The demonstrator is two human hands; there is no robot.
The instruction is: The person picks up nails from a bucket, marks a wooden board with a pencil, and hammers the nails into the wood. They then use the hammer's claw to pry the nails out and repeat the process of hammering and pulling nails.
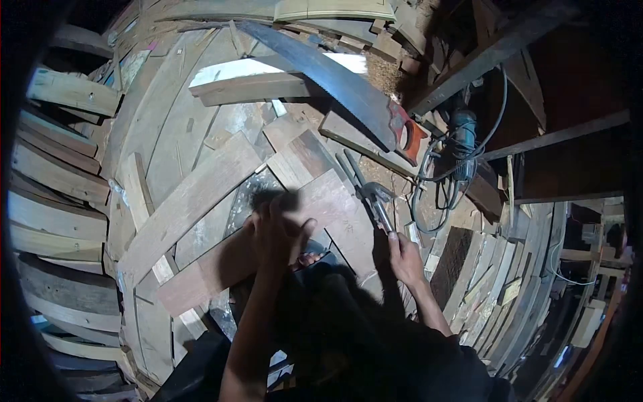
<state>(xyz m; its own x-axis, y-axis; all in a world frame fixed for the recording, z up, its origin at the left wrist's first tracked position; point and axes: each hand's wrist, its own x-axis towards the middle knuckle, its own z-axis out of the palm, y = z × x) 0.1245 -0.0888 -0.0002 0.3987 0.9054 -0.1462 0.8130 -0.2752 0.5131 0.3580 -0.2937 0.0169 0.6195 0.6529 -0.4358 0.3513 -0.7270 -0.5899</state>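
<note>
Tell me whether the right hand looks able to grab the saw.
Probably yes, if the right hand first lets go of the hammer; the saw lies just beyond, its red handle seemingly uncovered.

"How does your light fall?"

"Unevenly: cool and bright over the middle, and the long squared wooden beam (254, 86) glares almost white along its top."

"And your shadows?"

"Hard-edged. One darkens the reddish-brown flat plank (191, 288) beside your bare left hand (271, 234), whose fingertips smear into a dark blur. Your dark clothing (375, 348) sinks to near black."

"Your edges?"

"Black and rounded at the corners; the stacked curved timbers (63, 224) at left bow with the wide-lens distortion, and the far right looks dim and soft."
</note>
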